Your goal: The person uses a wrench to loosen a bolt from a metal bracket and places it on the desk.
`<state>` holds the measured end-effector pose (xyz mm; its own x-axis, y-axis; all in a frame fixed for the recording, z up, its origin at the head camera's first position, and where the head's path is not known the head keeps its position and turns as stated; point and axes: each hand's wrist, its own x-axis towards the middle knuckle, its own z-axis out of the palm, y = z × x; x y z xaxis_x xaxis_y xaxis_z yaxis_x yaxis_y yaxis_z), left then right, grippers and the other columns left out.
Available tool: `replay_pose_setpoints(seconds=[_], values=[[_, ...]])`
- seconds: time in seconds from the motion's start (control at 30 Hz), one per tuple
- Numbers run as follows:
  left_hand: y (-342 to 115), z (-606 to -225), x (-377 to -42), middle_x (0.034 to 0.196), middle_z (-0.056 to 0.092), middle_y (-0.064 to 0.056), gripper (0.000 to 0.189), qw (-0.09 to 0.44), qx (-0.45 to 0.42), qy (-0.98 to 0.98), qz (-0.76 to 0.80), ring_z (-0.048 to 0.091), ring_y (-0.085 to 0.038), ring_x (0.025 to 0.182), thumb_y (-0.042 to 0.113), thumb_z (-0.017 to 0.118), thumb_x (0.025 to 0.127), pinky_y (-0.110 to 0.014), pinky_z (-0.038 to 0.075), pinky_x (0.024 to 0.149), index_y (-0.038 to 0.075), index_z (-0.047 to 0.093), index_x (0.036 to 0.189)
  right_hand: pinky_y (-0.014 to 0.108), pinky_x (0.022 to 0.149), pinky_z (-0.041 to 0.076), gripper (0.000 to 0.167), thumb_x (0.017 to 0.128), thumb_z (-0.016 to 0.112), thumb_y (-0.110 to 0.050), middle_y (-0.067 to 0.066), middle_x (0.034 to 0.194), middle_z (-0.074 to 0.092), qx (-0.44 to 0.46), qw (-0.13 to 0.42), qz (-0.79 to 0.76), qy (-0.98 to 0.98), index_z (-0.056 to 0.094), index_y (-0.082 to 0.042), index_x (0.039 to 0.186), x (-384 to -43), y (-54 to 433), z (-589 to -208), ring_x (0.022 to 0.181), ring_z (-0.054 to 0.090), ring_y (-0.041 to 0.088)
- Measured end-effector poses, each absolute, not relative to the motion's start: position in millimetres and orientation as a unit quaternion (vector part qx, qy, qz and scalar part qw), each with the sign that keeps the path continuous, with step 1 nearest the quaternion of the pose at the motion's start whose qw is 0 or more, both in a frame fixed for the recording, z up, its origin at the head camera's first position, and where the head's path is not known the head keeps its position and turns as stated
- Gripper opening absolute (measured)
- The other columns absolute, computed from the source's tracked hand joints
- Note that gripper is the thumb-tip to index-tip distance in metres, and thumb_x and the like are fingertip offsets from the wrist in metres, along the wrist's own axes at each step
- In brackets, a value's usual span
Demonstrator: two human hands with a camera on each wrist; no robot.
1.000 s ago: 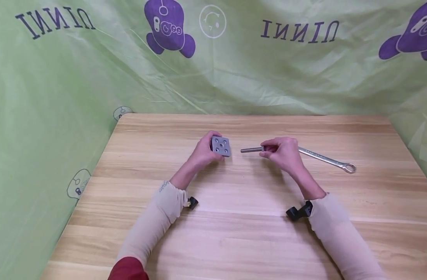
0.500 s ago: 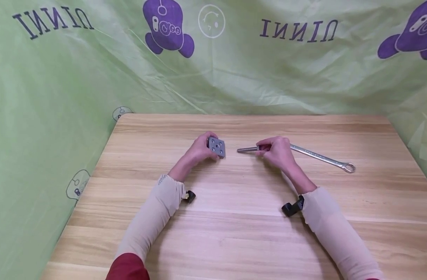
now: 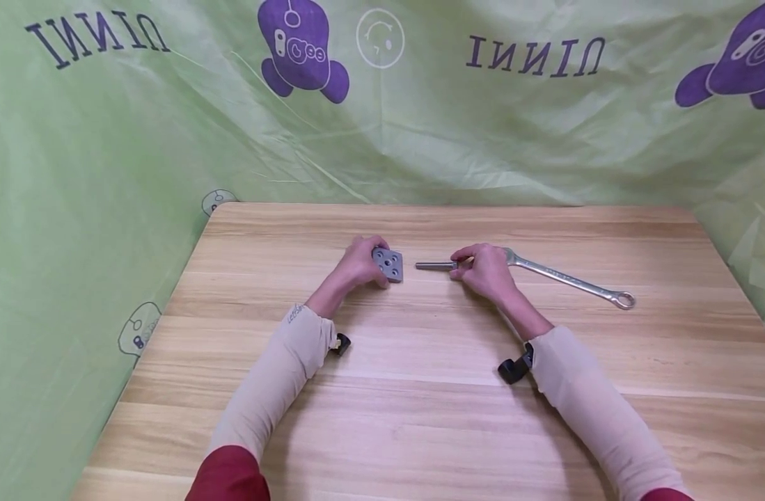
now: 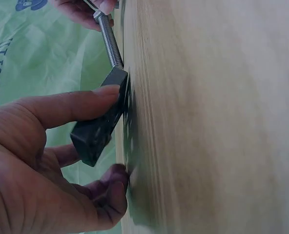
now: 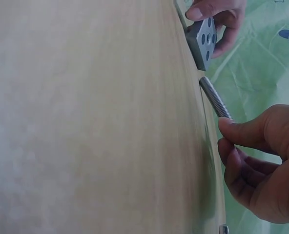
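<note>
My left hand (image 3: 356, 264) grips a square grey metal block (image 3: 392, 264) by its edges. Several round holes show on the face turned to the right, with one in the centre. From the other side, my right hand (image 3: 487, 271) pinches a threaded bolt (image 3: 434, 266) at its head end. The bolt's shank lies roughly level, its free tip aimed at the block with a small gap between them in the head view. In the right wrist view the thumb and fingers close on the bolt (image 5: 215, 99), just short of the holed block (image 5: 201, 43).
A long combination wrench (image 3: 566, 280) lies on the wooden table (image 3: 432, 431), its ring end to the right and its other end beside my right hand. Green printed cloth (image 3: 420, 139) hangs behind and at the left. Black cameras (image 3: 514, 369) sit at both wrists.
My right hand has moved left with the bolt, narrowing the gap to the block and baring more of the wrench. My left hand and the block have shifted slightly left.
</note>
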<state>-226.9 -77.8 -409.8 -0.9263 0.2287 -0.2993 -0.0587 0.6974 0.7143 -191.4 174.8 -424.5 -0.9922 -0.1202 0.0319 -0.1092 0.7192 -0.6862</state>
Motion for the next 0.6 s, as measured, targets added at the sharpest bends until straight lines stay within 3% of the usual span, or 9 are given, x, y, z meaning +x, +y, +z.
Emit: replay_pose_setpoints(seconds=[0.17, 0.4, 0.6], values=[[-75.1, -409.1, -228.3, 0.127, 0.047, -0.018, 0.075, 0.179, 0.032, 0.925, 0.334, 0.040, -0.035, 0.116, -0.004, 0.086, 0.053, -0.047, 0.041, 0.101, 0.014, 0.063, 0.122, 0.049, 0.094, 0.049, 0.028, 0.078, 0.080, -0.004, 0.020, 0.100, 0.077, -0.063, 0.018, -0.365, 0.929, 0.076, 0.001, 0.105, -195.6, 174.3, -426.6, 0.085, 0.074, 0.033], [-71.4, -407.7, -227.8, 0.134, 0.042, -0.018, 0.079, 0.184, 0.025, 0.938, 0.292, 0.037, -0.036, 0.123, -0.003, 0.087, 0.056, -0.050, 0.042, 0.101, 0.017, 0.062, 0.128, 0.043, 0.084, 0.054, 0.027, 0.080, 0.079, -0.004, 0.020, 0.099, 0.077, -0.064, 0.032, -0.366, 0.928, 0.075, 0.001, 0.106, -199.0, 173.6, -429.0, 0.085, 0.073, 0.030], [-71.5, -408.2, -226.9, 0.137, 0.039, -0.018, 0.080, 0.191, 0.029, 0.938, 0.287, 0.036, -0.036, 0.124, -0.002, 0.087, 0.058, -0.050, 0.042, 0.102, 0.017, 0.060, 0.131, 0.049, 0.096, 0.051, 0.039, 0.080, 0.079, -0.007, 0.021, 0.108, 0.075, -0.073, 0.055, -0.355, 0.931, 0.070, 0.002, 0.117, -198.5, 177.2, -428.0, 0.098, 0.071, 0.034]])
